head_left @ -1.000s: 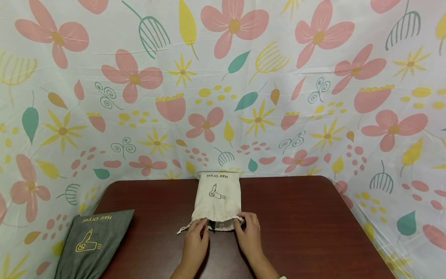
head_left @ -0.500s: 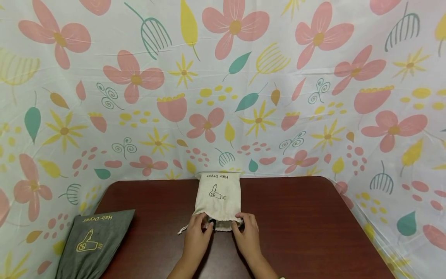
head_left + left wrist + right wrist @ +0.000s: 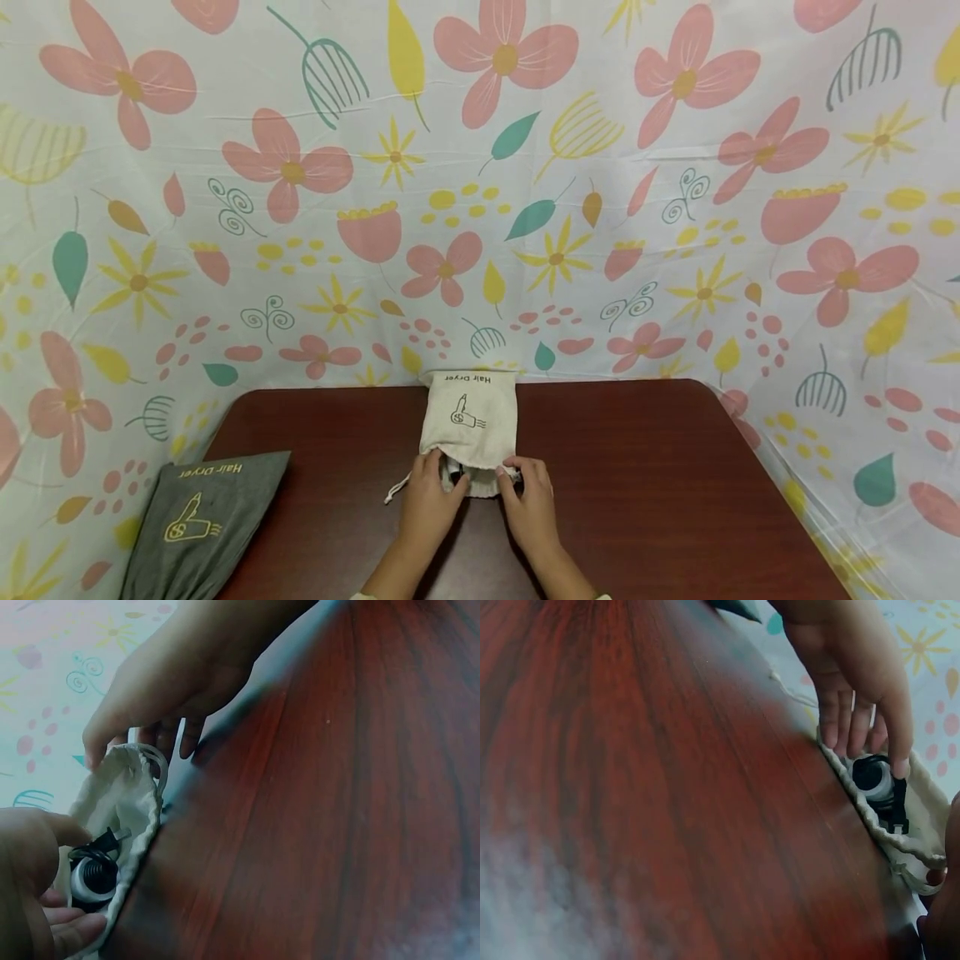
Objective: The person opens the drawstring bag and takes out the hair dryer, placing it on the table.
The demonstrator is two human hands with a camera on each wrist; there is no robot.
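A cream drawstring bag (image 3: pixel 471 425), printed with "Hair Dryer" and a line drawing, lies flat with its mouth gaping toward me. My right hand (image 3: pixel 528 504) pinches the mouth's right end, fingers and thumb at the gathered rim. At the left end, my left hand (image 3: pixel 433 508) has thumb and fingers at either side of a hair dryer's (image 3: pixel 96 879) ribbed black end and white collar. Its thumb overlaps the black cord (image 3: pixel 900 796) in the right wrist view; whether the fingers squeeze the dryer I cannot tell. A two-pin plug (image 3: pixel 112 838) lies inside; the dryer's remainder is hidden by cloth.
A dark grey bag (image 3: pixel 202 525), also printed "Hair Dryer", lies at the left of the reddish-brown table (image 3: pixel 660 492). The cream bag's drawstring (image 3: pixel 396 489) trails out on the left. A flower-patterned cloth (image 3: pixel 480 292) hangs behind the table and along both sides.
My left hand has moved slightly forward and inward from the bag's left rim, its thumb now over the mouth. The mouth gapes wider and the dryer's end shows more. My right hand stays at the rim.
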